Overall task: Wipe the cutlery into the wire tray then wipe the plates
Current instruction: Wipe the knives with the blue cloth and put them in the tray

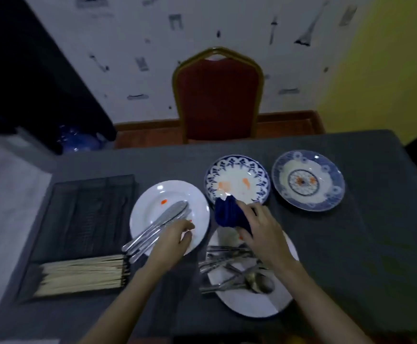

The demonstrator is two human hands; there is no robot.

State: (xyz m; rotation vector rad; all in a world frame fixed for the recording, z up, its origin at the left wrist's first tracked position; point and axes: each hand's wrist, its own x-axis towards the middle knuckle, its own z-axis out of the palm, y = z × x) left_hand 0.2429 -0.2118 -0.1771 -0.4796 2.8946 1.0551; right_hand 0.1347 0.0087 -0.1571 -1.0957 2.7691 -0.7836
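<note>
My right hand point(259, 229) grips a dark blue cloth point(228, 213) above the gap between the plates. My left hand point(175, 238) reaches over a white plate point(152, 202) that carries several knives point(162, 220) and red smears; its fingers curl at the knife handles, and I cannot see a firm grip. A white oval plate point(252, 306) near me holds a heap of forks and spoons point(234, 269). The black wire tray point(85, 219) lies at the left with a bundle of chopsticks point(83, 274) in its near compartment. Two blue-patterned plates point(237, 182) point(308, 180) sit further back.
A grey cloth covers the table point(351, 244). A red chair with a gold frame point(217, 95) stands behind the far edge. Blue plastic bags point(75, 139) lie on the floor at the back left.
</note>
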